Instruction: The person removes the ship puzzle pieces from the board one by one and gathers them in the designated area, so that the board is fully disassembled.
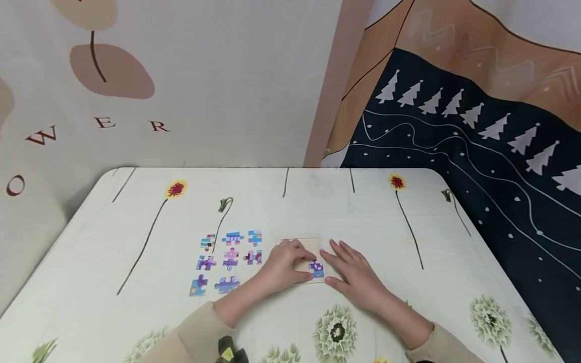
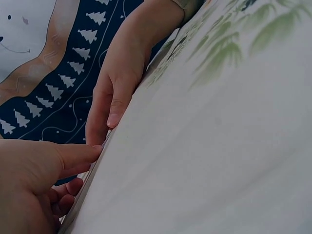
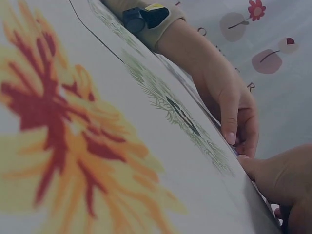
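A purple and blue jigsaw piece point(image 1: 316, 269) lies in the lower right corner of a thin pale puzzle tray point(image 1: 310, 244). My left hand point(image 1: 283, 262) reaches over the tray from the left and pinches the piece between thumb and curled index finger. On the tray's right side my right hand point(image 1: 356, 275) rests with its fingers fairly straight, fingertips at the tray's edge. In the left wrist view the fingertips of the left hand point(image 2: 44, 170) and right hand point(image 2: 119, 78) come close together; the piece is mostly hidden there.
Left of the tray, several loose jigsaw pieces lie spread in rough rows, among them a corner piece point(image 1: 198, 286) and a blue-purple piece point(image 1: 227, 285). A white flower-printed cloth point(image 1: 363, 222) covers the table. Behind it hangs a printed curtain point(image 1: 227, 101).
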